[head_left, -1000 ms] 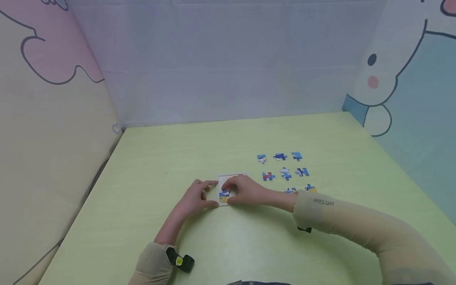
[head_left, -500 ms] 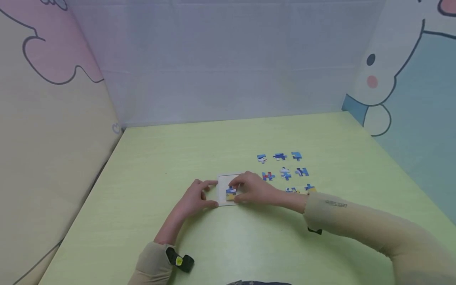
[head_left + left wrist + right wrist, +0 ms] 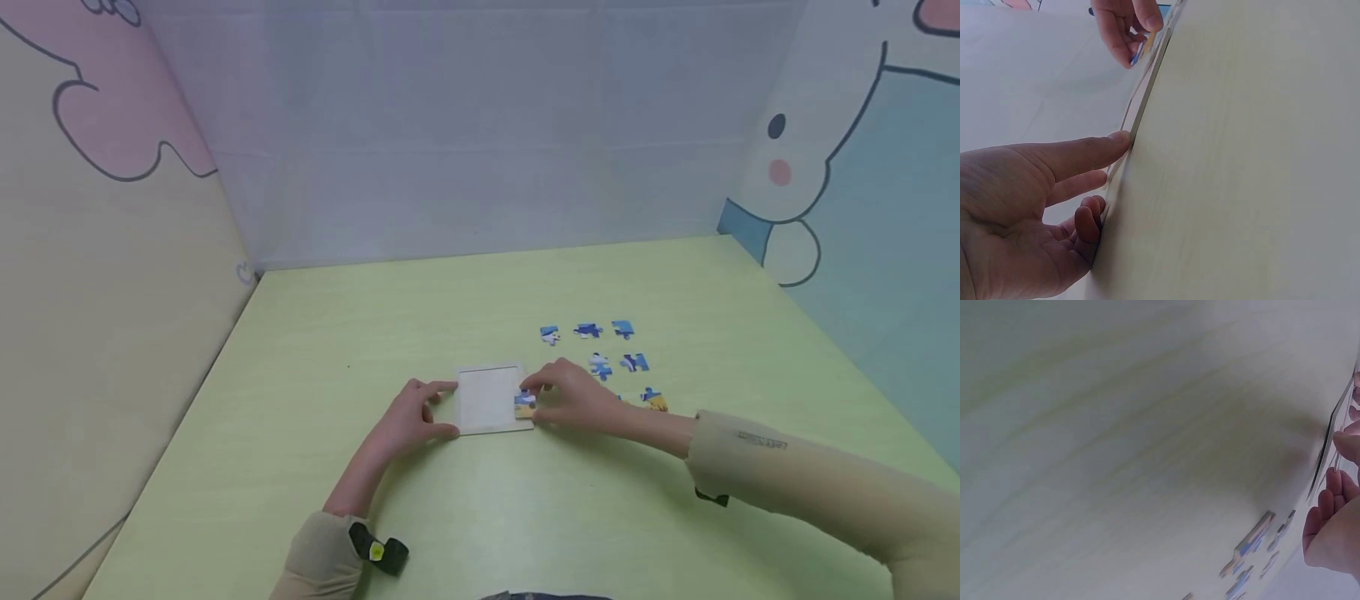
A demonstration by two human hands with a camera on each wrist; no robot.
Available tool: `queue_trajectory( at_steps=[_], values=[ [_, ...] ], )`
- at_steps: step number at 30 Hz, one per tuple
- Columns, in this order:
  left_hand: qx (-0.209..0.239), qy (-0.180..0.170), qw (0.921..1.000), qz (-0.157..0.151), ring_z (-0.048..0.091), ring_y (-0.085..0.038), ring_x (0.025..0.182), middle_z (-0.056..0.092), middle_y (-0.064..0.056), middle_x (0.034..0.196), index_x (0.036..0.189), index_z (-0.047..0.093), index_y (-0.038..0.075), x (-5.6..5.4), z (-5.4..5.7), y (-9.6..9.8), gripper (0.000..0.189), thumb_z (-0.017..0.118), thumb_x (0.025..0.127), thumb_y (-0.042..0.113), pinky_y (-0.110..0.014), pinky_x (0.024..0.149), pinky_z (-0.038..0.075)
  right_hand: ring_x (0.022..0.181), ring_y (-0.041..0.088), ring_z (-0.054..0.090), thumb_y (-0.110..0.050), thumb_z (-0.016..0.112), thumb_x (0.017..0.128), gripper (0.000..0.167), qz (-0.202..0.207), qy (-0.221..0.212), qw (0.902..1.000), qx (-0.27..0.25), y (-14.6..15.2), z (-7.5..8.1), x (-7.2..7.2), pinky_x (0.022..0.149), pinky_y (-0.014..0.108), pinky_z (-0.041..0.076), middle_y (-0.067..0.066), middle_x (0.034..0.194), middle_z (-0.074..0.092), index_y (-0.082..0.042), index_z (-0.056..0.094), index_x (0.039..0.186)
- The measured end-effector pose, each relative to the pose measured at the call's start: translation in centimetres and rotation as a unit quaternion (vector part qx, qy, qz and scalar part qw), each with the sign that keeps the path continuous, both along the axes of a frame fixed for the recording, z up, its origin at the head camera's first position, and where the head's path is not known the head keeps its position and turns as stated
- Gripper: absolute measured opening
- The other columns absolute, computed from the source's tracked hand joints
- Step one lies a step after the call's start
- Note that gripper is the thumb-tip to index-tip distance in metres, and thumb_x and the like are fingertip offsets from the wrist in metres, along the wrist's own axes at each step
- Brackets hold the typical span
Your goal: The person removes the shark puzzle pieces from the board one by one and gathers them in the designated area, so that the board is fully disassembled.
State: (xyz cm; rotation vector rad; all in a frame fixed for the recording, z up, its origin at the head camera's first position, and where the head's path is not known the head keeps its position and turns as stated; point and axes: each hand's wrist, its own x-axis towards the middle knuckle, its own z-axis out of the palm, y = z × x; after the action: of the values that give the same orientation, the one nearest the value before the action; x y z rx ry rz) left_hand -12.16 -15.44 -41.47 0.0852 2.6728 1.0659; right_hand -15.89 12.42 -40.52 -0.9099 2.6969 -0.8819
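Note:
A square white puzzle tray (image 3: 486, 402) with a raised rim lies on the table. My left hand (image 3: 407, 421) touches its left side, the extended thumb near the front corner and the index finger near the back one. In the left wrist view the thumb (image 3: 1088, 156) presses against the tray's edge and the lower fingers are bent. At the tray's right side my right hand (image 3: 576, 400) pinches a blue and yellow puzzle piece (image 3: 524, 406) between thumb and fingers, over the right rim. The fingers partly cover this piece.
Right of the tray lie several loose puzzle pieces in rough rows, among them a dark blue piece (image 3: 588, 331), a blue corner piece (image 3: 623, 328) and a yellow and blue piece (image 3: 655, 399). The right hand and forearm hide others. Cartoon-printed walls enclose the table (image 3: 360, 325).
My right hand has slid the pinched puzzle piece rightward across the tray, from near its left side to the right rim. The left hand has stayed at the tray's left edge.

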Motion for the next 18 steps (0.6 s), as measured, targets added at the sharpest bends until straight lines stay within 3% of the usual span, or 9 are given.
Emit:
queue_trajectory(
  at_steps=[11, 18],
  values=[
    [-0.004, -0.003, 1.0000, 0.002, 0.048, -0.018, 0.080, 0.054, -0.011, 0.113, 0.136, 0.060, 0.017, 0.1, 0.1, 0.1, 0.065, 0.085, 0.076, 0.018, -0.028, 0.066, 0.039, 0.094, 0.016, 0.057, -0.013, 0.082, 0.077, 0.037, -0.007, 0.044, 0.9990, -0.006, 4.3, -0.1, 0.3, 0.086, 0.037, 0.047, -0.004, 0.095, 0.071, -0.008, 0.073, 0.112],
    [0.001, 0.000, 1.0000, 0.000, 0.048, -0.018, 0.080, 0.054, -0.011, 0.113, 0.136, 0.059, 0.016, 0.1, 0.1, 0.1, 0.065, 0.085, 0.076, 0.017, -0.028, 0.066, 0.039, 0.096, 0.018, 0.057, -0.013, 0.081, 0.079, 0.036, 0.001, 0.042, 0.9990, 0.013, 5.8, 0.0, 0.3, 0.085, 0.036, 0.047, -0.004, 0.098, 0.071, -0.009, 0.072, 0.113]
  ],
)
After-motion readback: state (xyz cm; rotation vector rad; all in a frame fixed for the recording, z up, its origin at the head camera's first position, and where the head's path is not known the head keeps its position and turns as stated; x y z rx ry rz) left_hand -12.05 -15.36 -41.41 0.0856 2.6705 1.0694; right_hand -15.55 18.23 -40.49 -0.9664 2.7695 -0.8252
